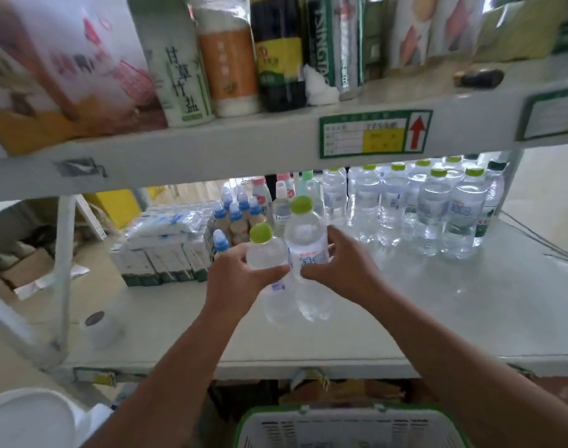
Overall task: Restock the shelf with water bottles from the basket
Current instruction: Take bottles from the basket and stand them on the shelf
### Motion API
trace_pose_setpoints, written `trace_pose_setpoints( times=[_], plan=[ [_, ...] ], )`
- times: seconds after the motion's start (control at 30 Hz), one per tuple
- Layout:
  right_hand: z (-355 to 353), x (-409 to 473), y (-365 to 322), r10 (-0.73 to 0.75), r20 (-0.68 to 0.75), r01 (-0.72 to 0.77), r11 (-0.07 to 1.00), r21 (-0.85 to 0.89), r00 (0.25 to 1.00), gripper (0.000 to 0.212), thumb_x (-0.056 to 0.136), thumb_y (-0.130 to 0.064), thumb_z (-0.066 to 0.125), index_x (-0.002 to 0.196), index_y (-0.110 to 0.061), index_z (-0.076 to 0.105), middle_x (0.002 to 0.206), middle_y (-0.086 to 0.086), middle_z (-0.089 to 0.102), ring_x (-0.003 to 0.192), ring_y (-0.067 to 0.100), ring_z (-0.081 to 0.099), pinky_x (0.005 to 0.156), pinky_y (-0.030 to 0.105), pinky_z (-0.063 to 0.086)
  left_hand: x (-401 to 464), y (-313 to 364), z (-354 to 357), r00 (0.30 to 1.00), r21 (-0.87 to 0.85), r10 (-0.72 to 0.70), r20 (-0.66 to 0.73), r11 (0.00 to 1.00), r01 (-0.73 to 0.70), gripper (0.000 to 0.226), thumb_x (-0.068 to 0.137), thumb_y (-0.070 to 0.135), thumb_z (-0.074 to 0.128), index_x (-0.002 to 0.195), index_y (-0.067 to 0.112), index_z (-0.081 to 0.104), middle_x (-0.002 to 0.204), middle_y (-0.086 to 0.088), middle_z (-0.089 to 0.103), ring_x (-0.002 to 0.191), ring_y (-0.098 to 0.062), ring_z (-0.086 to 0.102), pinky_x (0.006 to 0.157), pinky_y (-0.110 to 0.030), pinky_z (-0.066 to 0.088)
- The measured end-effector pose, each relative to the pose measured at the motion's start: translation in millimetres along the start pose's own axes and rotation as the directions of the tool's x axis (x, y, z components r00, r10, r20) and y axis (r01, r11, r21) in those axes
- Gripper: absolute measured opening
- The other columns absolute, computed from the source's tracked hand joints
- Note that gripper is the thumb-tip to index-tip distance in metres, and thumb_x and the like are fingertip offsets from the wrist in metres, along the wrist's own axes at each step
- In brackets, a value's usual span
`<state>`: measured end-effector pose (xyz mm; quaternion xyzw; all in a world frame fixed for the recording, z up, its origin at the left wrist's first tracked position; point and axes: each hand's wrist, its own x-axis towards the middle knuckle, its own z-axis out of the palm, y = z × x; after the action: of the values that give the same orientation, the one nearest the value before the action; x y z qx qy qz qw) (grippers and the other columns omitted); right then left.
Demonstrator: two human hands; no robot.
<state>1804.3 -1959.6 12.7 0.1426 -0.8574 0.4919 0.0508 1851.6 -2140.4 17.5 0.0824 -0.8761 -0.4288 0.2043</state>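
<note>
Each of my hands grips a clear water bottle with a green cap, held side by side above the middle of the white shelf (437, 324). My left hand (234, 282) is wrapped around the left bottle (266, 253), which is slightly lower. My right hand (344, 270) clasps the right bottle (305, 240) by its label. Both bottles hang upright above the shelf board, touching each other. Several more green-capped water bottles (434, 208) stand in rows at the back right of the shelf. The white basket with a green rim (350, 425) sits below, at the bottom edge; its inside is hidden.
Small blue-capped bottles (234, 218) and stacked white cartons (166, 247) fill the shelf's back left. A white roll (98, 324) lies near the left post (63, 273). The upper shelf (244, 143), close overhead, carries tall bottles and packets and bears a green price label (374, 134).
</note>
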Motion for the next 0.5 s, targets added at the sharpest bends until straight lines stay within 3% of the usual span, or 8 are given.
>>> trace_pose_setpoints(
  times=[0.1,0.23,0.33,0.43,0.5],
  plan=[
    [16,21,6,0.005,-0.028,-0.005,1.000,0.003,1.000,0.052,0.055,-0.033,0.080,0.102,-0.024,0.061,0.083,-0.006,0.067,0.074,0.012,0.064,0.055,0.016,0.042,21,-10,9,1.000,-0.019,-0.023,-0.018,1.000,0.023,0.041,0.058,0.033,0.088,0.093,0.018,0.073,0.079,0.005,0.074,0.074,-0.009,0.069,0.061,-0.019,0.048],
    [34,36,16,0.023,-0.047,-0.023,1.000,-0.003,0.999,0.052,0.055,-0.032,0.080,0.102,-0.019,0.063,0.088,-0.003,0.068,0.078,0.016,0.064,0.059,0.018,0.045,35,-24,20,0.994,-0.059,-0.106,-0.010,0.993,0.105,0.041,0.060,0.028,0.088,0.095,0.016,0.072,0.082,0.002,0.072,0.073,-0.009,0.067,0.060,-0.016,0.045],
    [42,43,24,0.049,-0.022,-0.050,0.999,-0.016,0.999,0.048,0.056,-0.033,0.081,0.098,-0.018,0.063,0.086,-0.002,0.067,0.077,0.016,0.064,0.058,0.023,0.046,41,-36,30,0.988,-0.069,-0.154,-0.008,0.986,0.153,0.042,0.062,0.028,0.087,0.098,0.012,0.072,0.087,-0.003,0.073,0.082,-0.020,0.068,0.066,-0.023,0.048],
    [47,53,32,0.073,0.001,-0.073,0.997,-0.032,0.997,0.047,0.057,-0.031,0.081,0.098,-0.019,0.062,0.083,-0.005,0.064,0.072,0.012,0.059,0.054,0.017,0.038,47,-40,33,0.989,-0.039,-0.146,-0.021,0.989,0.145,0.043,0.064,0.031,0.085,0.100,0.013,0.071,0.089,-0.003,0.072,0.078,-0.016,0.065,0.059,-0.016,0.042],
    [50,57,40,0.074,0.007,-0.074,0.996,-0.045,0.997,0.050,0.056,-0.032,0.081,0.100,-0.018,0.063,0.086,-0.003,0.065,0.076,0.015,0.061,0.057,0.021,0.042,49,-41,35,0.992,-0.002,-0.124,-0.025,0.992,0.124,0.042,0.064,0.034,0.084,0.097,0.013,0.070,0.086,-0.001,0.070,0.072,-0.011,0.061,0.054,-0.010,0.038]
  ],
)
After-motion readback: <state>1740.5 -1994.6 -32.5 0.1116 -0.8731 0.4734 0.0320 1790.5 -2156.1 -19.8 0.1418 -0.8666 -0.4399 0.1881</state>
